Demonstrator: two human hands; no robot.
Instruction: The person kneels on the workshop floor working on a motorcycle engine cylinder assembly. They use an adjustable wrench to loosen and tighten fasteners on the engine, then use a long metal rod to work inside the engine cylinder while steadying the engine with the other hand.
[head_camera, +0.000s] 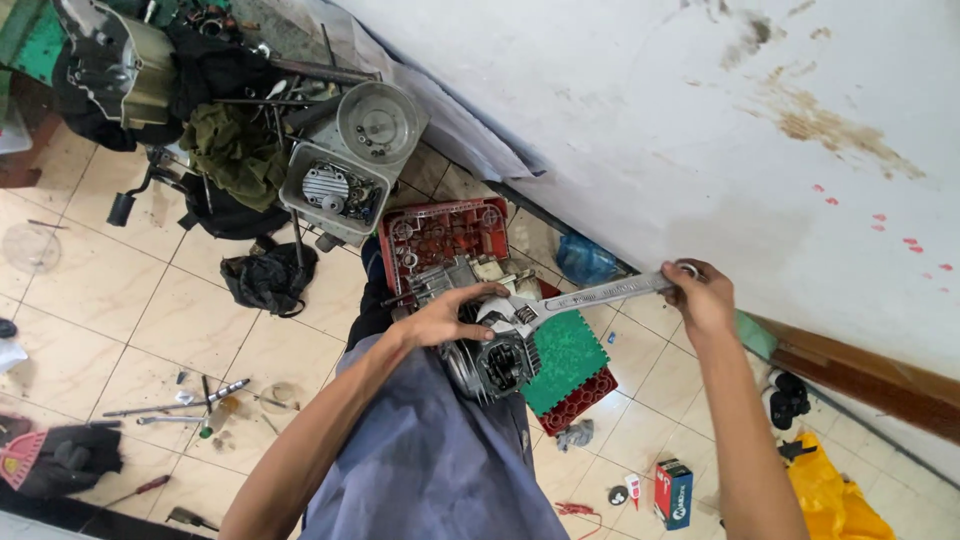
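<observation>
A small grey engine sits on the person's lap above the tiled floor, its finned cylinder facing down toward the knees. The head of a large adjustable wrench bites onto a fitting at the engine's top. The left hand lies flat over the casing, fingers spread and pressing on it beside the wrench head. The right hand has its fingers wrapped tight round the far end of the wrench handle, close to the white wall. A green mat and a red crate crowd just behind the engine. Tiles to the left lie more open, with loose hand tools scattered well apart.
</observation>
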